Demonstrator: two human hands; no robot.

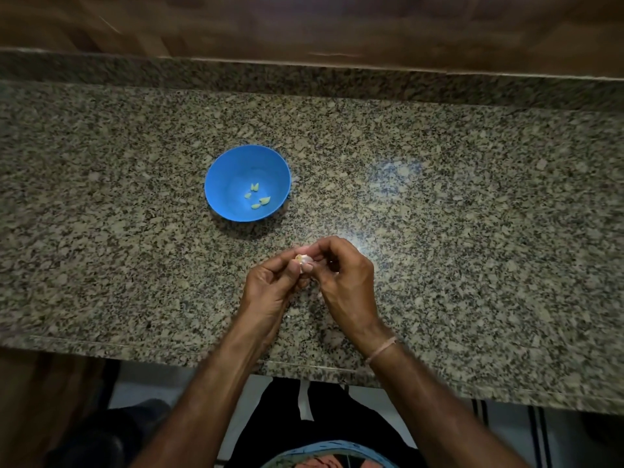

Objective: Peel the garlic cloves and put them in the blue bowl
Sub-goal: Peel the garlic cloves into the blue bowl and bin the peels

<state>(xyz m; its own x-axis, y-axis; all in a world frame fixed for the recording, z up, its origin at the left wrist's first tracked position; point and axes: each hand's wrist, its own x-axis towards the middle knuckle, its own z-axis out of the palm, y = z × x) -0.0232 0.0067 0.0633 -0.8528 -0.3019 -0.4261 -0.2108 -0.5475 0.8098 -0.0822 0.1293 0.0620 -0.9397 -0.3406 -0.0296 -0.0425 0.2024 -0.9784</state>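
Pinching the garlic clove between curled fingers of left hand and right hand, near the blue bowl on the table.

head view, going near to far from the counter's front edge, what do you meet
counter edge → left hand and right hand side by side, pinching the garlic → blue bowl with peeled cloves → wood wall
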